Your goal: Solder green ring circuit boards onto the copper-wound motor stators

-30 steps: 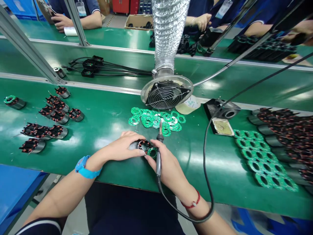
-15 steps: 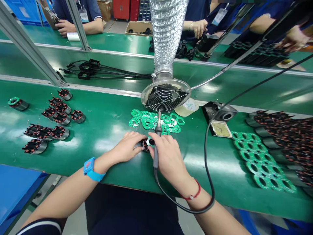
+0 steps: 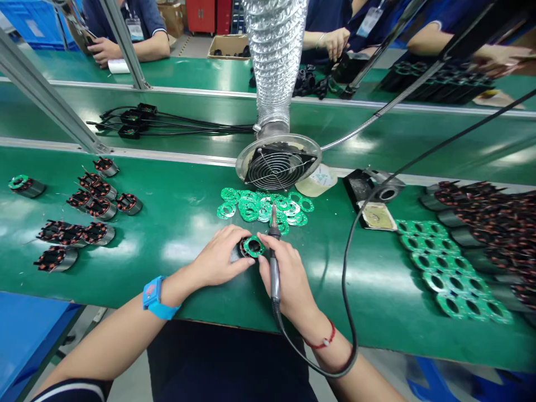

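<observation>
My left hand (image 3: pixel 220 258) is closed around the side of a motor stator (image 3: pixel 242 249) at the middle of the bench. A green ring-shaped circuit board (image 3: pixel 258 253) lies over the stator's end, its round hole facing me. Whether it is fully seated I cannot tell. My right hand (image 3: pixel 290 276) grips a soldering iron (image 3: pixel 274 274), tip pointing away from me. The thumb and forefinger of that hand also touch the board's right edge. Just beyond both hands is a pile of loose green ring boards (image 3: pixel 250 210).
A fume extractor fan (image 3: pixel 276 168) hangs above the pile. Several stators (image 3: pixel 100 208) stand at left; ring boards in rows (image 3: pixel 441 261) and many stators (image 3: pixel 498 240) lie at right. A soldering iron stand (image 3: pixel 355 190) is at back right. The iron's cable (image 3: pixel 345 273) loops over my right forearm.
The ring board has turned to face me more fully over the stator's end. My right hand has shifted slightly right and down with the soldering iron. The whole view has moved a little.
</observation>
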The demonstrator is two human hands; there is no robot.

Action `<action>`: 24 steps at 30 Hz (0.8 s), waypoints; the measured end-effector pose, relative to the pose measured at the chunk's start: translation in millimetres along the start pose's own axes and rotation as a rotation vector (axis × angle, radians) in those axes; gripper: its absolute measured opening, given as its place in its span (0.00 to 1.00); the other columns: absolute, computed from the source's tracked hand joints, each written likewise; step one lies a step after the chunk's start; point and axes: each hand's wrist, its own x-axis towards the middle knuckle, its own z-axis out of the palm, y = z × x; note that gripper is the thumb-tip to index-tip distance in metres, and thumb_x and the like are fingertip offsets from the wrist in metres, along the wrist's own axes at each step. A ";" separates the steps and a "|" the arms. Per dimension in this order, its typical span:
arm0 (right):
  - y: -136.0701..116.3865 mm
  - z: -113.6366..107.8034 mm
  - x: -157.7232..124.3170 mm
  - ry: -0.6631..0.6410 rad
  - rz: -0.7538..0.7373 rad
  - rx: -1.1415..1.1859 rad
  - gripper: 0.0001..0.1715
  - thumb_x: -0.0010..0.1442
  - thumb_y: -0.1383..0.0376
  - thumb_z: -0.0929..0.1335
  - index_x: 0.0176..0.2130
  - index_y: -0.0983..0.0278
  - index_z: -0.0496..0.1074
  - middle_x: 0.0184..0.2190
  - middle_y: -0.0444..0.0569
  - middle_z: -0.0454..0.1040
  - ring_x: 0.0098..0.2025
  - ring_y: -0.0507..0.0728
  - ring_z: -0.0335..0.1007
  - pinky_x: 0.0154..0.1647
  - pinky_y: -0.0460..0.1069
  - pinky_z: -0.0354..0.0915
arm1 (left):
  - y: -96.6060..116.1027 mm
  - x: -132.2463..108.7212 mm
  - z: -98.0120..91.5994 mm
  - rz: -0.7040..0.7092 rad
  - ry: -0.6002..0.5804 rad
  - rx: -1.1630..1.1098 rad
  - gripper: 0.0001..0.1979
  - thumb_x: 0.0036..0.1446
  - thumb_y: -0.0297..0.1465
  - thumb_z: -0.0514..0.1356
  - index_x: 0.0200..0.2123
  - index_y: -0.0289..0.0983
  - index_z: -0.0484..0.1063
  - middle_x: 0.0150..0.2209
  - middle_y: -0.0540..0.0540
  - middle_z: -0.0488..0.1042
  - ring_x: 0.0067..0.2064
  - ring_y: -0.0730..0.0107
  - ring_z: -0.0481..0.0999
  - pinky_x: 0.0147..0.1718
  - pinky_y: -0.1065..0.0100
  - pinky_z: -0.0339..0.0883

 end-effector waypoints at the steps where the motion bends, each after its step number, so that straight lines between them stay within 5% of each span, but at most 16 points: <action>1: 1.8 -1.2 -0.7 -0.013 0.010 0.030 0.22 0.62 0.68 0.62 0.56 0.61 0.62 0.44 0.54 0.73 0.45 0.62 0.68 0.44 0.58 0.65 | 2.3 1.0 3.0 -0.012 0.012 0.025 0.19 0.55 0.34 0.61 0.49 0.36 0.63 0.46 0.41 0.69 0.49 0.59 0.67 0.50 0.57 0.63; 8: 11.9 -10.3 2.9 -0.109 0.030 0.277 0.29 0.59 0.71 0.62 0.59 0.56 0.56 0.52 0.50 0.71 0.53 0.59 0.68 0.52 0.58 0.65 | 9.1 4.1 16.9 -0.042 0.065 0.120 0.14 0.59 0.35 0.57 0.48 0.37 0.64 0.44 0.41 0.69 0.47 0.58 0.67 0.47 0.57 0.64; 16: 11.7 4.4 0.1 0.023 0.032 0.191 0.25 0.61 0.71 0.61 0.56 0.58 0.59 0.47 0.52 0.73 0.47 0.60 0.70 0.47 0.59 0.67 | 9.6 4.7 20.5 -0.011 0.051 0.152 0.14 0.60 0.32 0.55 0.49 0.35 0.63 0.47 0.40 0.67 0.49 0.58 0.65 0.50 0.55 0.63; 24: 9.4 10.4 -4.0 0.167 0.089 0.219 0.25 0.59 0.70 0.63 0.56 0.59 0.59 0.37 0.49 0.72 0.39 0.59 0.69 0.42 0.58 0.68 | 13.9 9.8 -12.1 0.025 -0.207 0.078 0.15 0.59 0.28 0.55 0.51 0.39 0.65 0.51 0.41 0.67 0.53 0.58 0.64 0.53 0.54 0.63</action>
